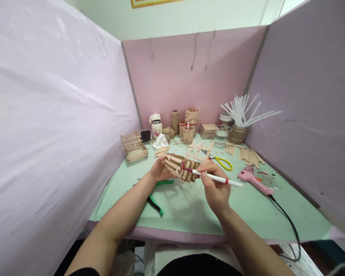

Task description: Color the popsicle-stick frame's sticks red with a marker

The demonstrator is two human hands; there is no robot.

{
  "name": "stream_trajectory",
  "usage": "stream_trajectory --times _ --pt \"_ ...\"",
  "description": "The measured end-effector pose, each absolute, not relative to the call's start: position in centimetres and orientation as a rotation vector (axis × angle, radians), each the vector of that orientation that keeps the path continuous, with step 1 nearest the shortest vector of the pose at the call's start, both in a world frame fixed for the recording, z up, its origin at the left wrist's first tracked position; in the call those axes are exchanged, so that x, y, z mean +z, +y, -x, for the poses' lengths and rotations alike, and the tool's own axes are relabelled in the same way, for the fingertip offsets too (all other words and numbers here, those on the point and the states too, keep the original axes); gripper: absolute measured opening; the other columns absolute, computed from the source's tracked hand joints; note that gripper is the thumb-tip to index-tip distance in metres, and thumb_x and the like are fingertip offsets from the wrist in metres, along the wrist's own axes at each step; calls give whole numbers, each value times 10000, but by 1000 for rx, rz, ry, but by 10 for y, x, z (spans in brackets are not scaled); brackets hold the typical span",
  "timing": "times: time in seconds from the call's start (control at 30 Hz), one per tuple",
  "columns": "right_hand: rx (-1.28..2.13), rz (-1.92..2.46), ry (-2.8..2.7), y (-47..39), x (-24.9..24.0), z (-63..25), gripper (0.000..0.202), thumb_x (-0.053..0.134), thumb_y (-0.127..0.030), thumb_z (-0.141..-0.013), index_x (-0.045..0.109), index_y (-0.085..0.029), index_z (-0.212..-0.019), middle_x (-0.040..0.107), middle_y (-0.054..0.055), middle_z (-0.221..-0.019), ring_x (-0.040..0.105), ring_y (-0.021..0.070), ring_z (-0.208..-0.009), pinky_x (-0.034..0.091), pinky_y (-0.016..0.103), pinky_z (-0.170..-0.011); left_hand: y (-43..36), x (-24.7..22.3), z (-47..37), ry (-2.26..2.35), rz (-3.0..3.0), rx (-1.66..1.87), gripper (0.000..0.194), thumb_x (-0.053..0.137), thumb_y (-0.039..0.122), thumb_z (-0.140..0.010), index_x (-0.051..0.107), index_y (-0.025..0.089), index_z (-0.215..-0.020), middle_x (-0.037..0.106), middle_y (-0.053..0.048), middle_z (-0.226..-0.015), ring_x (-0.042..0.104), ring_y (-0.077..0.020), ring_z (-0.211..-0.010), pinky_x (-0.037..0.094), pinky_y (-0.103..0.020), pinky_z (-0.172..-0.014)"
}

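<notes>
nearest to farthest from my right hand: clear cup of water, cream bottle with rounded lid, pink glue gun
From the right hand:
1. Pink glue gun, to its right
2. Clear cup of water, beyond it
3. Cream bottle, back left

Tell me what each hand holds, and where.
Left hand: stick craft, by its left end. Right hand: white pen or brush, toward its red tip.

I am seeing matt, pale wooden craft sticks [250,156] lying near the table's far right corner, rough brown twine wound in a ball [168,132] toward the far edge, smooth pink plastic showing on the glue gun [254,181] by the right edge, and clear, glossy plastic forming the water-filled cup [221,136].
</notes>
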State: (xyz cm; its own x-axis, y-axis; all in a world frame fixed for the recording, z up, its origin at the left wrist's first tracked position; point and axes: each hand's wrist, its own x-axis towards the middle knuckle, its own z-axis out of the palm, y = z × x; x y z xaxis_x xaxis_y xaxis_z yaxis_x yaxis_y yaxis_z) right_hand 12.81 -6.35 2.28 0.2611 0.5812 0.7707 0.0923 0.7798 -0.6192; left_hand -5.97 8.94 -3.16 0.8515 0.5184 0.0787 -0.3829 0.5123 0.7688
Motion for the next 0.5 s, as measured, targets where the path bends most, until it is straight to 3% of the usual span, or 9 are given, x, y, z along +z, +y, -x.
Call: stream_trajectory --times 0.5 --pt "382 632 -1290 -64 20 -129 96 585 -218 -926 666 -240 -880 645 12 -787 601 186 -768 462 354 -703 90 -32 60 167 -857 531 671 699 567 -766 642 144 -1284 727 -137 -1248 661 -328 -1155 447 -491 -1020"
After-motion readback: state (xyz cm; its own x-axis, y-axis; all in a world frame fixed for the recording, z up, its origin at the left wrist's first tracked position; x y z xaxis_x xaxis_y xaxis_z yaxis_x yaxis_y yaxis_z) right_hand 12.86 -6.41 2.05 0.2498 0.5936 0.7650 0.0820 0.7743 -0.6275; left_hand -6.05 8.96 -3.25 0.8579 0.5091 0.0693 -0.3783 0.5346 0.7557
